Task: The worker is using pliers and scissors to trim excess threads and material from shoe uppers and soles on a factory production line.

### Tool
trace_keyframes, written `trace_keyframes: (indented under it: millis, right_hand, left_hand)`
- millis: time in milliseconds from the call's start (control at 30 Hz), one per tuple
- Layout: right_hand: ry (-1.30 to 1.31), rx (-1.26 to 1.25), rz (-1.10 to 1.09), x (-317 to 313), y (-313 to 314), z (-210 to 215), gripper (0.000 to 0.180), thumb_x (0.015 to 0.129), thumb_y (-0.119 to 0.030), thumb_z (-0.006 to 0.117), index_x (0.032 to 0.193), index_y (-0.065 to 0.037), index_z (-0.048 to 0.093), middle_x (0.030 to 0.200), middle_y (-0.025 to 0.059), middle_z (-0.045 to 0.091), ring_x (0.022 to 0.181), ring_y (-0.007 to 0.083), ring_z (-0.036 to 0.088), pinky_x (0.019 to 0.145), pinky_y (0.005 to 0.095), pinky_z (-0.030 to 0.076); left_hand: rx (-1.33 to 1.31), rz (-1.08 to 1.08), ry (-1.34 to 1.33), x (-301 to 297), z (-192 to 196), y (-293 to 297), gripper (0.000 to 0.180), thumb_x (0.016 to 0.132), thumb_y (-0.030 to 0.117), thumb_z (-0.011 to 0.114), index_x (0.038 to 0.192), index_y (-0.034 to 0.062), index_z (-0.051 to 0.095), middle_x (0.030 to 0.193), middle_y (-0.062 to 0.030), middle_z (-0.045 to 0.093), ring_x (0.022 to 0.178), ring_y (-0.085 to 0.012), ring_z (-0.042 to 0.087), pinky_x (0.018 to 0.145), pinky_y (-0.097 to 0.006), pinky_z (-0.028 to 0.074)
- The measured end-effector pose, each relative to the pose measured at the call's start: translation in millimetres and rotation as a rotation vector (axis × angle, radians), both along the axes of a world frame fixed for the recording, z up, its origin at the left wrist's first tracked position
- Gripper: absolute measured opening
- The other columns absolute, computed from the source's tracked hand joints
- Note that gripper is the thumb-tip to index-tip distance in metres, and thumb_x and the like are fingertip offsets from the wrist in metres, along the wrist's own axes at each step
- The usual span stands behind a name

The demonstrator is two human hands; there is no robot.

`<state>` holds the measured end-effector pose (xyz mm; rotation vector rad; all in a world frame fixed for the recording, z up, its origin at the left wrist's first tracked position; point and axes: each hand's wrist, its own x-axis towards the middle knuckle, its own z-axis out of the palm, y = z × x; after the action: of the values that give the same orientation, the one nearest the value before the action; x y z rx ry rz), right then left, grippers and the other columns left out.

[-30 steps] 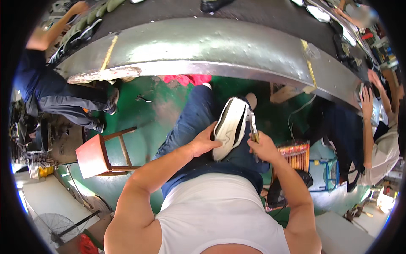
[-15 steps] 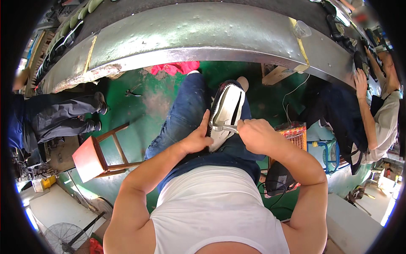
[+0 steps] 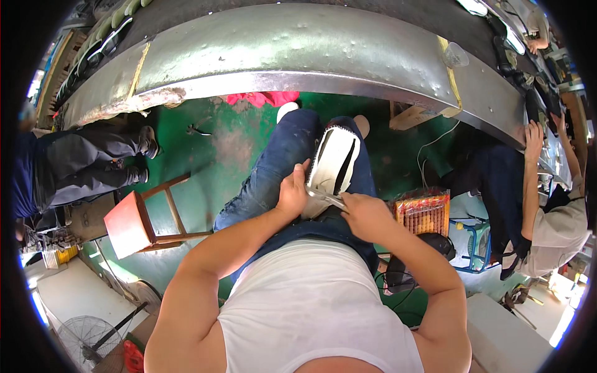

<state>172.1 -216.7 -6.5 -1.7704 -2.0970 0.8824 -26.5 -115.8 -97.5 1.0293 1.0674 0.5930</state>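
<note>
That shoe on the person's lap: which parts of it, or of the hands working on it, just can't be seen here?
Head view only:
- Heel end of the shoe: covered by the left hand and right hand.
- Upper side of the shoe: turned away, against the jeans.
- Metal tool: its handle is hidden in the right hand; too small to identify.

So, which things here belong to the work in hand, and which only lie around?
In use:
- shoe, on the lap
- metal tool
- left hand
- right hand

Lying about:
- stool
- fan
- bench
- red cloth
</note>
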Motion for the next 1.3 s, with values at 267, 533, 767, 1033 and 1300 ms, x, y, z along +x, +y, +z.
trace_keyframes:
  millis: [267, 533, 767, 1033, 1300]
  right_hand:
    - [-0.199, 0.171, -0.040, 12.4, 26.8, 18.4, 0.026, 0.085, -0.009, 0.062, 0.104, 0.007, 0.055, 0.092, 0.0212, 0.063, 0.087, 0.0423, 0.063, 0.079, 0.0466, 0.052]
    - [0.011, 0.046, -0.231, 10.8, 9.8, -20.5, 0.016, 0.091, -0.015, 0.061, 0.100, -0.002, 0.057, 0.094, 0.0204, 0.065, 0.084, 0.0398, 0.065, 0.073, 0.0478, 0.052]
    - [0.280, -0.748, -0.148, 52.7, 50.0, 29.9, 0.023, 0.095, -0.022, 0.060, 0.099, 0.001, 0.055, 0.089, 0.0219, 0.064, 0.081, 0.0438, 0.063, 0.072, 0.0474, 0.051]
    - [-0.126, -0.149, -0.142, 28.8, 91.1, 2.2, 0.038, 0.101, -0.034, 0.051, 0.100, 0.004, 0.056, 0.084, 0.0246, 0.066, 0.081, 0.0435, 0.065, 0.072, 0.0502, 0.052]
    - [0.007, -0.185, -0.149, 28.1, 64.6, -3.5, 0.040, 0.102, -0.036, 0.048, 0.097, 0.003, 0.055, 0.082, 0.0257, 0.064, 0.080, 0.0453, 0.063, 0.072, 0.0517, 0.049]
  left_hand:
    - [0.656, -0.198, 0.387, -0.8, 24.4, -1.4, 0.047, 0.105, 0.022, 0.039, 0.143, -0.0050, 0.043, 0.135, -0.0300, 0.054, 0.120, -0.0446, 0.056, 0.102, -0.042, 0.046]
    - [0.893, -0.381, 0.456, -1.2, 32.0, 9.8, 0.055, 0.100, 0.020, 0.049, 0.152, 0.0085, 0.033, 0.150, -0.0276, 0.037, 0.106, -0.0458, 0.062, 0.087, -0.046, 0.055]
    - [0.800, -0.539, 0.574, -3.0, 29.9, 22.6, 0.060, 0.101, 0.026, 0.048, 0.156, 0.0218, 0.025, 0.152, -0.0302, 0.032, 0.091, -0.0476, 0.067, 0.079, -0.049, 0.057]
    - [0.656, -0.775, 0.750, 8.3, 63.3, 31.9, 0.065, 0.101, 0.035, 0.049, 0.157, 0.0268, 0.019, 0.151, -0.0371, 0.026, 0.095, -0.0484, 0.066, 0.084, -0.048, 0.056]
    - [0.624, -0.939, 0.668, -11.7, 80.3, 17.4, 0.065, 0.100, 0.035, 0.049, 0.157, 0.0145, 0.024, 0.152, -0.0371, 0.026, 0.108, -0.0488, 0.063, 0.099, -0.045, 0.049]
